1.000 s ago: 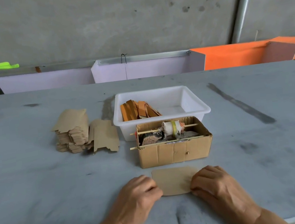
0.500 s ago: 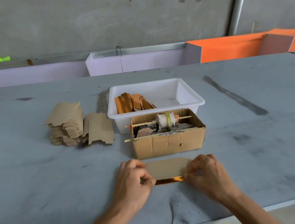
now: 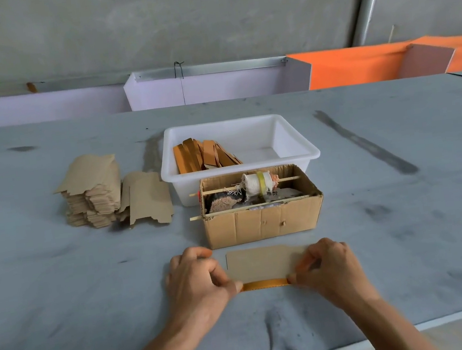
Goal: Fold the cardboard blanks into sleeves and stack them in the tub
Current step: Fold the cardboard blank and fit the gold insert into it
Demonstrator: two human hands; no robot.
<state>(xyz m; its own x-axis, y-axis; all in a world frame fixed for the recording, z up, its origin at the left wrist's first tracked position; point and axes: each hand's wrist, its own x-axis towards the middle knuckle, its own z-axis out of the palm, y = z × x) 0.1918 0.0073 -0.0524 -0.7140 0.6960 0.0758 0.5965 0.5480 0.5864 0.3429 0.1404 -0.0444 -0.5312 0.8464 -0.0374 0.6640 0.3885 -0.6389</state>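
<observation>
Head view. Both hands at the near edge of the table point(image 3: 62, 282), working one cardboard blank point(image 3: 259, 264). Left hand point(image 3: 197, 280) pinches its left end, fingers curled; right hand point(image 3: 328, 267) pinches the right end the same way. Near flap turned up, orange inner face showing as a thin strip between the thumbs.

Tub point(image 3: 293, 149) toward the far middle, a few finished sleeves point(image 3: 202, 156) leaning at its left end. Stack of unfolded blanks point(image 3: 95, 191) to its left. Open carton point(image 3: 262, 223) sits between hands and tub.

Risks, as judged:
- uneven pressure from the two thumbs, crease runs skew
- flap springs back if released early
- lifting the sleeve over the carton could snag the sticks across it
</observation>
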